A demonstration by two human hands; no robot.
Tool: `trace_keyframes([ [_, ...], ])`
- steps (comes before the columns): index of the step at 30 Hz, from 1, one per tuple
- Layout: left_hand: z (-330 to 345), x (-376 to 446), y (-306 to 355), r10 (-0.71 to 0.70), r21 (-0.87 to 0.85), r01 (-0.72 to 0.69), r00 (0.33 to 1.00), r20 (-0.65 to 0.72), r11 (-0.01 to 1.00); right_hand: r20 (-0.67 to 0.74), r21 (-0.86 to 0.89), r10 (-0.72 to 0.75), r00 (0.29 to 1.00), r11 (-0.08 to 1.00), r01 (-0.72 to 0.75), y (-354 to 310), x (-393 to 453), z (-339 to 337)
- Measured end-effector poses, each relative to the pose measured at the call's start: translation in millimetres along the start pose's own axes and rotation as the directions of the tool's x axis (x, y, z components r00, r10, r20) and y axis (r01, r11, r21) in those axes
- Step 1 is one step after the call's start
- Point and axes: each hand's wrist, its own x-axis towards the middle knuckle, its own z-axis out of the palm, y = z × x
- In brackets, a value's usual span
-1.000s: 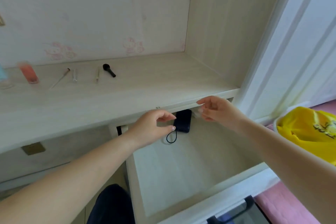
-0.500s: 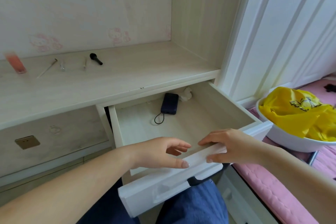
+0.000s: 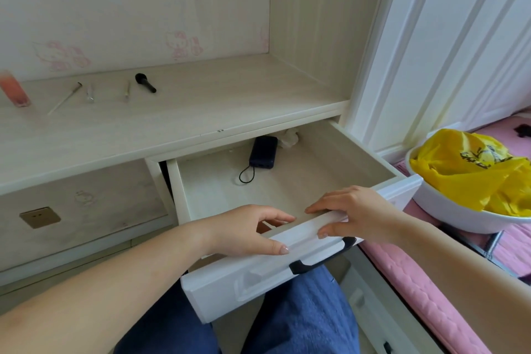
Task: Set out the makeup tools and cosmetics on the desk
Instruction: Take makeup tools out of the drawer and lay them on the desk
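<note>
On the pale wooden desk (image 3: 201, 112) lie a black makeup brush (image 3: 145, 83), a thin white stick tool (image 3: 64, 98), two small slim tools (image 3: 90, 93) (image 3: 127, 91) and a pink bottle (image 3: 14, 89) at the far left. The white drawer (image 3: 287, 264) below the desktop stands pulled out. My left hand (image 3: 247, 231) and my right hand (image 3: 349, 211) both grip the top edge of the drawer front, thumbs outside, fingers inside. A dark blue power bank (image 3: 263, 152) with a black loop cord and a crumpled tissue (image 3: 288, 137) lie at the drawer's back.
A white basin (image 3: 448, 210) holding a yellow plastic bag (image 3: 471, 169) sits on a pink mattress (image 3: 431, 290) at the right. A white cabinet wall (image 3: 431, 37) rises right of the desk. A gold wall socket (image 3: 39, 217) is under the desk. Blue-jeaned legs (image 3: 287, 325) are beneath the drawer.
Both hands came out from the back of the drawer and took hold of the drawer front's top edge. The view has tilted down and left.
</note>
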Motion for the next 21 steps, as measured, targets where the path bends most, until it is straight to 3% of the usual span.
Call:
trace_keyframes([
  [6,-16,7,-13,-0.001,0.039,0.004,0.997,-0.080,0.999,-0.014,-0.008,0.001,1.000,1.000,-0.001,9,32,-3],
  [13,-39,19,-23,0.021,0.298,0.029,0.987,-0.162,0.954,-0.074,0.050,0.019,0.997,0.999,-0.015,18,70,-5],
  [16,-49,19,-26,0.111,0.488,0.050,0.949,-0.295,0.872,-0.176,0.037,-0.026,0.984,0.999,0.033,20,85,-3],
  [19,-60,20,-30,0.276,0.713,0.125,0.865,-0.419,0.689,-0.294,-0.134,-0.113,0.949,0.988,0.076,15,106,-5],
  [21,-69,24,-35,0.294,0.767,0.222,0.832,-0.471,0.602,-0.311,-0.242,-0.141,0.940,0.968,0.065,9,120,-10],
])
